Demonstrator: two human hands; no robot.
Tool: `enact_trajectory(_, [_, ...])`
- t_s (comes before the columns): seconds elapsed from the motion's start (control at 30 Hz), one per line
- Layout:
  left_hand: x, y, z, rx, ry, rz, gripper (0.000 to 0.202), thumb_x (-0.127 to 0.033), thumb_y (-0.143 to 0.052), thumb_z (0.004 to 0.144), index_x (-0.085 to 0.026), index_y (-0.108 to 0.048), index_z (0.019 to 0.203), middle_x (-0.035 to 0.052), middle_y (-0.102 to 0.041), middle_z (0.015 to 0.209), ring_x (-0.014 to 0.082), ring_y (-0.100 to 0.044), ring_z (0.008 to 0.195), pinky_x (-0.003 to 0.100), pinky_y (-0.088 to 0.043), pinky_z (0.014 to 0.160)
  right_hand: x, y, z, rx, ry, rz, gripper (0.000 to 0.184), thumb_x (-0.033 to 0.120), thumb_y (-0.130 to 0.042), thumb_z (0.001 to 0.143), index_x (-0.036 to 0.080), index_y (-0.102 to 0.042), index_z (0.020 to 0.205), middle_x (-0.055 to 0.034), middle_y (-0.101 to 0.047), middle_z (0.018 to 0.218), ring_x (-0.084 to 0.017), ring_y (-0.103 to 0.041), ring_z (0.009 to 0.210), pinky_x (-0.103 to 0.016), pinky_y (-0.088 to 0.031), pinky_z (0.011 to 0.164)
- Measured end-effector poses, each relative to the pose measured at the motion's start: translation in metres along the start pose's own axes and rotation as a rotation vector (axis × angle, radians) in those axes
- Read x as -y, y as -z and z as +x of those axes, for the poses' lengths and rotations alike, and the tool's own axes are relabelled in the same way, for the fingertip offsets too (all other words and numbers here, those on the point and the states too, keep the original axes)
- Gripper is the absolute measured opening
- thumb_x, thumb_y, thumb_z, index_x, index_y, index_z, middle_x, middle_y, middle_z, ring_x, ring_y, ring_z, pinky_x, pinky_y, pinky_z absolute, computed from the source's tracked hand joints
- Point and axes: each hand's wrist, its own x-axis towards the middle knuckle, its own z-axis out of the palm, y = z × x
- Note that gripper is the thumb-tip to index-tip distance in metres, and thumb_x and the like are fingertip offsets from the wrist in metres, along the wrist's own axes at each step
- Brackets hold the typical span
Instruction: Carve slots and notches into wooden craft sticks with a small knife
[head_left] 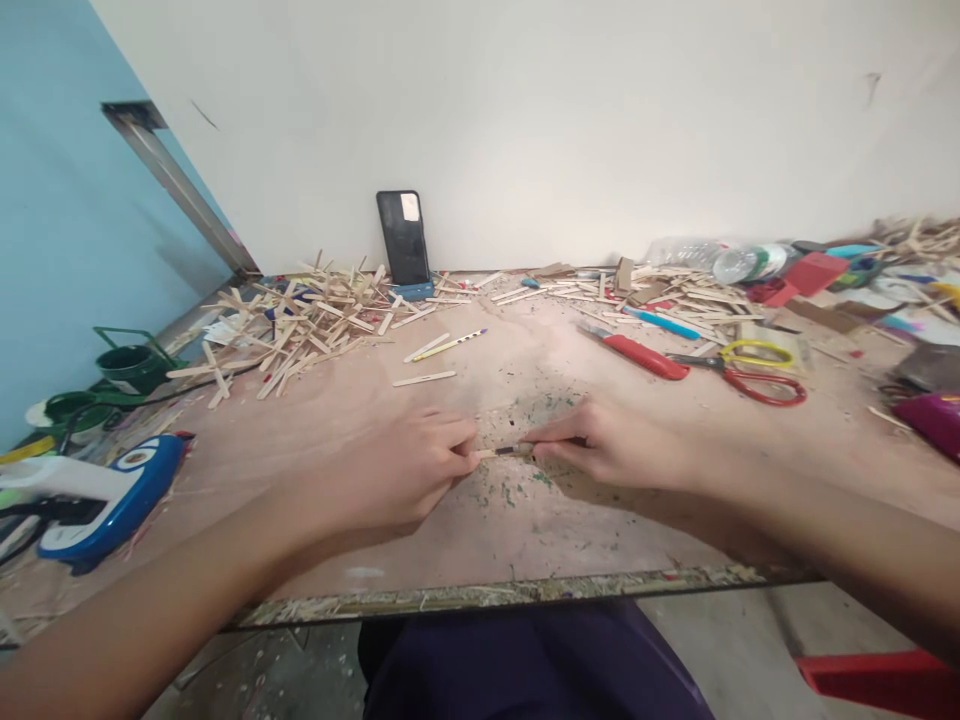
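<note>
My left hand (420,465) is closed, its thumb and fingers pinching a thin pale wooden stick (487,454) just above the table near its front. A short dark section shows on the stick, on its right part. From the other side, the thumb and forefinger of my right hand (592,445) pinch at a small pale end beyond the dark section. Whether that end belongs to the same stick or is a separate piece, I cannot tell. Green crumbs (510,490) lie scattered on the table around both hands.
Loose craft sticks (322,320) are heaped at the back left. A phone (403,235) leans against the wall. A pencil (450,345) lies mid-table; a red cutter (645,357) and scissors (757,372) lie right. A blue-and-white device (127,500) sits left.
</note>
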Motion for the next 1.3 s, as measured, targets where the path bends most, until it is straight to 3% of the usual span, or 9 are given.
enact_trajectory(0.13, [-0.002, -0.001, 0.001, -0.016, -0.006, 0.024, 0.041, -0.018, -0.042, 0.115, -0.017, -0.069, 0.084, 0.0045, -0.061, 0.090, 0.0198, -0.052, 0.083, 0.037, -0.037, 0.077, 0.004, -0.001, -0.001, 0.031, -0.071, -0.023, 0.041, 0.030, -0.048, 0.112, 0.015, -0.084, 0.099, -0.0020, -0.068, 0.068, -0.012, -0.049, 0.058, -0.029, -0.037, 0.061])
enact_trajectory(0.23, [-0.003, -0.001, 0.000, -0.006, -0.010, 0.047, 0.040, -0.017, -0.042, 0.114, -0.017, -0.069, 0.085, 0.0049, -0.062, 0.090, 0.0202, -0.053, 0.083, 0.038, -0.036, 0.077, 0.000, 0.000, -0.001, 0.033, -0.019, -0.017, 0.040, 0.030, -0.049, 0.112, 0.016, -0.082, 0.095, -0.0018, -0.068, 0.069, -0.012, -0.049, 0.059, -0.028, -0.037, 0.062])
enact_trajectory(0.37, [-0.004, -0.002, -0.001, 0.013, -0.006, 0.074, 0.034, -0.013, -0.046, 0.111, -0.017, -0.068, 0.086, 0.0051, -0.061, 0.091, 0.0213, -0.054, 0.086, 0.038, -0.037, 0.080, -0.010, -0.002, 0.000, 0.017, 0.067, 0.000, 0.037, 0.033, -0.052, 0.112, 0.017, -0.085, 0.110, -0.0086, -0.081, 0.088, -0.015, -0.061, 0.070, -0.028, -0.043, 0.067])
enact_trajectory(0.47, [-0.004, -0.002, -0.001, 0.011, 0.004, 0.077, 0.030, -0.012, -0.047, 0.110, -0.018, -0.069, 0.090, 0.0049, -0.062, 0.092, 0.0216, -0.055, 0.088, 0.038, -0.039, 0.081, -0.011, -0.006, 0.003, 0.002, 0.031, -0.017, 0.038, 0.033, -0.053, 0.111, 0.016, -0.085, 0.122, -0.0116, -0.084, 0.097, -0.016, -0.066, 0.074, -0.028, -0.046, 0.071])
enact_trajectory(0.63, [-0.001, -0.001, -0.002, 0.021, 0.004, 0.028, 0.026, -0.007, -0.050, 0.104, -0.018, -0.068, 0.089, 0.0045, -0.065, 0.095, 0.0208, -0.058, 0.090, 0.038, -0.040, 0.084, -0.004, -0.008, 0.008, -0.003, -0.094, 0.026, 0.040, 0.034, -0.056, 0.108, 0.012, -0.086, 0.122, -0.0085, -0.082, 0.085, -0.014, -0.060, 0.066, -0.027, -0.045, 0.066])
enact_trajectory(0.83, [0.000, -0.001, 0.000, -0.012, -0.007, 0.055, 0.035, -0.015, -0.049, 0.111, -0.019, -0.069, 0.083, 0.0047, -0.064, 0.091, 0.0210, -0.056, 0.086, 0.038, -0.039, 0.081, -0.002, 0.003, 0.004, -0.024, -0.148, 0.079, 0.040, 0.038, -0.060, 0.105, 0.011, -0.089, 0.114, -0.0015, -0.070, 0.069, -0.011, -0.045, 0.059, -0.026, -0.038, 0.056])
enact_trajectory(1.3, [0.000, -0.001, -0.001, 0.044, -0.009, 0.057, 0.026, -0.010, -0.052, 0.107, -0.019, -0.068, 0.087, 0.0053, -0.064, 0.095, 0.0229, -0.057, 0.090, 0.040, -0.039, 0.084, -0.016, -0.001, 0.004, 0.011, -0.015, 0.089, 0.040, 0.035, -0.058, 0.108, 0.012, -0.086, 0.125, -0.0046, -0.075, 0.077, -0.013, -0.052, 0.063, -0.027, -0.043, 0.060])
